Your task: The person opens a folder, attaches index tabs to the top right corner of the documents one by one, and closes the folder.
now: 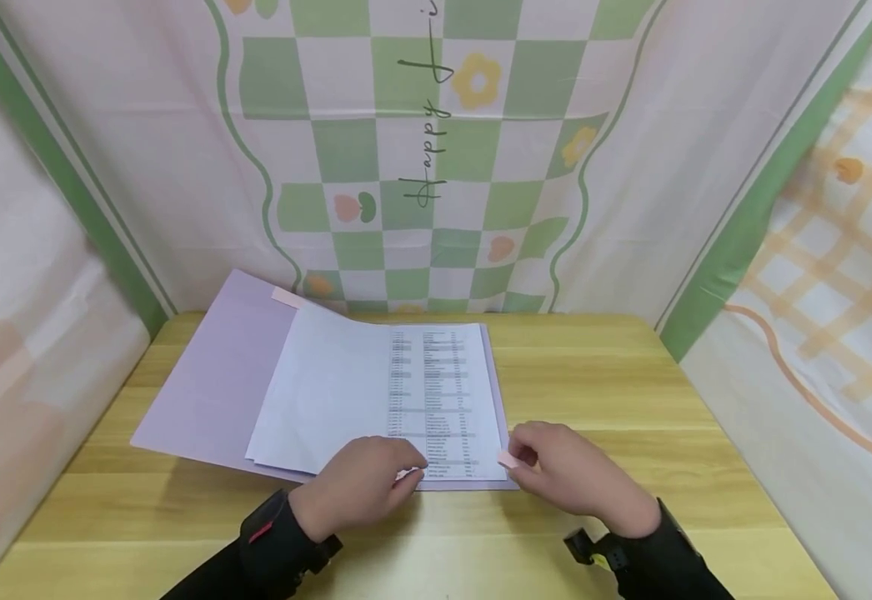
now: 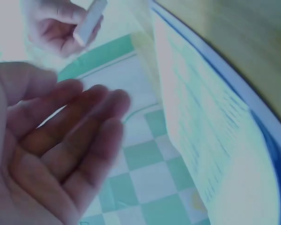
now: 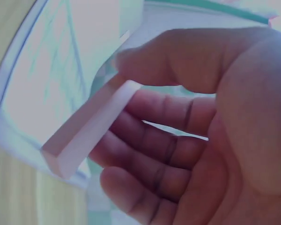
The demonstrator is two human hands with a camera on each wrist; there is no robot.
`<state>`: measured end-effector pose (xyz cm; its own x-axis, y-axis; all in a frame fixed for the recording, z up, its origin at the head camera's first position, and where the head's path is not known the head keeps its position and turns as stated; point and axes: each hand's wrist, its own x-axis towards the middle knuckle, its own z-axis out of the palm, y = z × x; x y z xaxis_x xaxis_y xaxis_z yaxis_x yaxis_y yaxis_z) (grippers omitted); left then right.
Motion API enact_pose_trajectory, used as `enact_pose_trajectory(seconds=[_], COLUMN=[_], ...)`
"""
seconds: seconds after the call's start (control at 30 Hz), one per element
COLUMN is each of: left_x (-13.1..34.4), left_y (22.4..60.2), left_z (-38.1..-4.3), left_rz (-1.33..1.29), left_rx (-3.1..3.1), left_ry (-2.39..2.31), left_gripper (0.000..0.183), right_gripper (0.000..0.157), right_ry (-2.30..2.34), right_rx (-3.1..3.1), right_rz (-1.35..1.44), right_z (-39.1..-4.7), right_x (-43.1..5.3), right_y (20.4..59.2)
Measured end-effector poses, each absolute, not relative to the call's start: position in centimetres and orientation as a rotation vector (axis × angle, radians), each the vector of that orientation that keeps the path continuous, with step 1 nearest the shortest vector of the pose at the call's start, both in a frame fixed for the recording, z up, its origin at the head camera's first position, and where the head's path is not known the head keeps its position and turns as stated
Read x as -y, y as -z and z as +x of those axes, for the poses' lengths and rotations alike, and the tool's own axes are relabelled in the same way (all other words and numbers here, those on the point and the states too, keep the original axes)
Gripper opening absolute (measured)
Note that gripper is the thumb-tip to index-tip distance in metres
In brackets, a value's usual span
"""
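On the table lies an opened lilac folder (image 1: 203, 392) with its cover spread to the left. White sheets (image 1: 331, 375) rest on it, the right part printed with a narrow table of text and the left part blank. My right hand (image 1: 567, 467) pinches a small pale pink oblong block (image 3: 91, 124) between thumb and fingers, by the folder's lower right corner. Loosely bent and holding nothing, the fingers of my left hand (image 1: 361, 483) are over the sheets' lower edge; whether they touch the paper I cannot tell. A pale pink strip (image 1: 286, 297) shows at the sheets' upper left corner.
The wooden table (image 1: 593, 375) extends to both sides of the folder and in front of it. A checkered cloth (image 1: 406, 150) hangs behind the table's back edge, with more cloth on the left and right. Dark wrist cameras (image 1: 593, 550) sit on both forearms.
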<state>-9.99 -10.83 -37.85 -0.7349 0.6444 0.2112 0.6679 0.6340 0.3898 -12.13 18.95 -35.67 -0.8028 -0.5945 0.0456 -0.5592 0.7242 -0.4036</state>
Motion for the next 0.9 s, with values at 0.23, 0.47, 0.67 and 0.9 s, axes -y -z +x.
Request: enact_pose_trajectory(seconds=[0.23,0.47,0.67,0.9], left_x=[9.8,9.0,9.0,9.3], left_y=[36.5,36.0,35.5,35.2], left_z=[-10.2,-10.2,-9.9,-9.6], left_rz=[-1.026,-0.943,-0.879,-0.894], left_rx=[2.626,2.613,2.443,2.31], left_ry=[0.992,1.427,1.773,1.856], left_gripper=[0.021,0.041,0.034,0.026], right_gripper=[0.011,0.009,0.006,0.005], right_ry=[0.763,0.957,1.137,1.172], right_rx=[-2.851,-2.872,-2.871,-2.875], right_rz=[-1.107,-1.234,-1.347,-1.355], right_z=[-12.4,-12.0,-11.6,-10.8], right_x=[-16.0,-14.0,-12.6,-12.1], right_y=[34.3,33.4,32.7,31.7])
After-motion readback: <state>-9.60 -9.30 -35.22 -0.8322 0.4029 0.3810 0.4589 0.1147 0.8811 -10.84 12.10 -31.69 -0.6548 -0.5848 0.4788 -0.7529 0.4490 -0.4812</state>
